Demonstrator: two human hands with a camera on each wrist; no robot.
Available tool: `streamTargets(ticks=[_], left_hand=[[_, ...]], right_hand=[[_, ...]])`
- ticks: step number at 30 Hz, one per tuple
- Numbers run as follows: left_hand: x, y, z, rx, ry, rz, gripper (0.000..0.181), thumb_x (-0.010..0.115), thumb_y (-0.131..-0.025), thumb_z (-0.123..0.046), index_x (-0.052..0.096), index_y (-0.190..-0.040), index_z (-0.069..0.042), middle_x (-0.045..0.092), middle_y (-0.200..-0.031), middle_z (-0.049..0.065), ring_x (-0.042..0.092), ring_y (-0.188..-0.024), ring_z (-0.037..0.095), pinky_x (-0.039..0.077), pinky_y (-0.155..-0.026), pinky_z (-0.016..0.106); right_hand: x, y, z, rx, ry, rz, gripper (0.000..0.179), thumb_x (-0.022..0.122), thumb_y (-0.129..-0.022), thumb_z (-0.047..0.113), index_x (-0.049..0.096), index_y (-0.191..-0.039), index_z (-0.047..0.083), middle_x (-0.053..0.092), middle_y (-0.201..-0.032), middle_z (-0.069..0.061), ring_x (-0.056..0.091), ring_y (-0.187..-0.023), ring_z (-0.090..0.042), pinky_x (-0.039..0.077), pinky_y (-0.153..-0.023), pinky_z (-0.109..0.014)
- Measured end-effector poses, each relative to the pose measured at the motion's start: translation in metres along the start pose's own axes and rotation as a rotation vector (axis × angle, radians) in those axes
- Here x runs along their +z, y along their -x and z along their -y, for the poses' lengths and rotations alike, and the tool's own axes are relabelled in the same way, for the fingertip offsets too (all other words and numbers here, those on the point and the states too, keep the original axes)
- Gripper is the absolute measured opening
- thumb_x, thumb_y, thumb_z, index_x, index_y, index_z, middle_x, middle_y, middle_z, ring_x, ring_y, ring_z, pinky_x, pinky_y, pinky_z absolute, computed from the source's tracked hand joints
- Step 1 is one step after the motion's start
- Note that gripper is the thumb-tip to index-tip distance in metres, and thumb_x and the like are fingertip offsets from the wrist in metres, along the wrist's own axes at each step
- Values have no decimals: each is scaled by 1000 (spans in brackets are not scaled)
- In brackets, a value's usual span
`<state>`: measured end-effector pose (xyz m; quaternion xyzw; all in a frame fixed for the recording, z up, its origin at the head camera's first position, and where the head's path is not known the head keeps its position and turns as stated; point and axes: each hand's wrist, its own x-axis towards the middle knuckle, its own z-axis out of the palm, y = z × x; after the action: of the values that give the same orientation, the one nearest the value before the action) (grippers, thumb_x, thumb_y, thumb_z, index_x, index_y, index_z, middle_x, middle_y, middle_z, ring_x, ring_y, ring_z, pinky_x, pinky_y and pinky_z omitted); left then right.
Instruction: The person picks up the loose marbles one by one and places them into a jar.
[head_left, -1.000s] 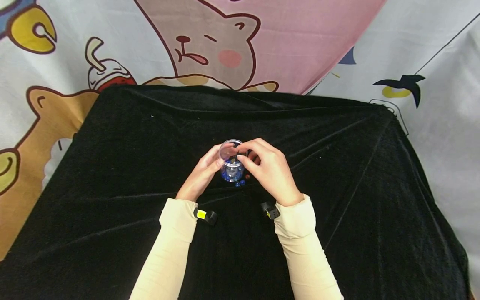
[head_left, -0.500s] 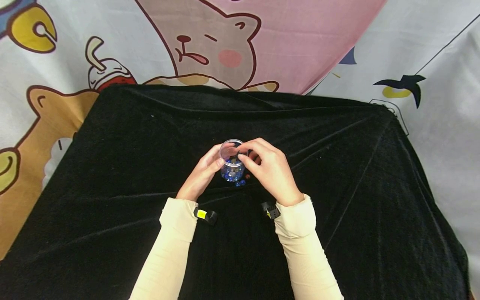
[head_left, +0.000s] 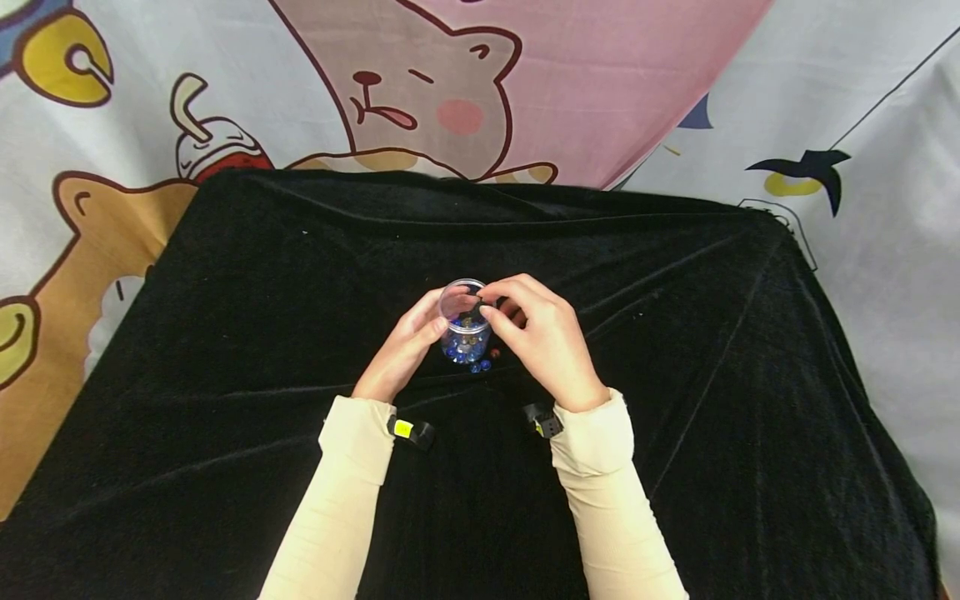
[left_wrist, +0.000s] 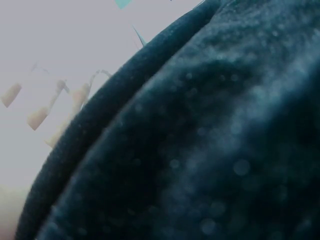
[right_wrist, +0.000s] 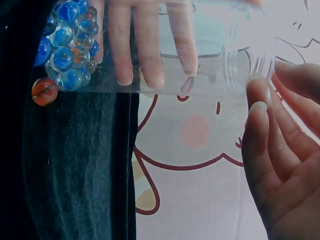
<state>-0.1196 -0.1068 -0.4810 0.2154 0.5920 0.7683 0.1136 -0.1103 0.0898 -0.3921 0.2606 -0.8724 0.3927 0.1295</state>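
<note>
A clear plastic jar stands upright on the black cloth, with blue and clear marbles and some orange-tinted ones gathered at its bottom. My left hand holds the jar from its left side. Through the clear wall, the right wrist view shows several left fingers laid across the far side. My right hand is at the right edge of the open mouth, its fingertips right at the rim. No marble shows between its parted thumb and index finger. The left wrist view does not show the jar.
Beside the jar's foot lie an orange-brown marble and a few loose blue marbles. Black velvet cloth with creases covers the table. Behind it hangs a printed cartoon curtain.
My right hand has shifted slightly to the right at the jar's mouth. The left hand and the jar stay in place, and the loose marbles have not moved.
</note>
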Motion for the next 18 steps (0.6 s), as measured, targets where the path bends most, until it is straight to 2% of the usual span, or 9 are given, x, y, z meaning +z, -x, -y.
streamTargets(ticks=[6, 12, 18], left_hand=[[1, -1, -2, 23, 33, 12, 44, 41, -95, -23, 33, -135, -7, 37, -134, 19, 31, -127, 28, 17, -101, 53], [7, 2, -15, 32, 33, 24, 40, 34, -95, -9, 31, -134, -2, 35, -134, 24, 29, -127, 33, 15, -101, 55], [7, 2, -15, 35, 37, 28, 40, 29, -94, -2, 30, -134, -1, 35, -134, 24, 28, -127, 33, 14, -101, 56]], right_hand=[[-3, 0, -2, 12, 9, -25, 15, 61, -85, 22, 65, -98, 15, 59, -94, 9, 55, -75, -3, 47, -65, -23], [-3, -1, -2, 28, 11, -26, 16, 60, -85, 25, 65, -98, 16, 59, -94, 10, 55, -77, -2, 46, -65, -22], [-4, 0, -3, 18, 11, -40, 17, 58, -86, 27, 65, -97, 16, 59, -94, 9, 55, -77, -3, 46, -65, -22]])
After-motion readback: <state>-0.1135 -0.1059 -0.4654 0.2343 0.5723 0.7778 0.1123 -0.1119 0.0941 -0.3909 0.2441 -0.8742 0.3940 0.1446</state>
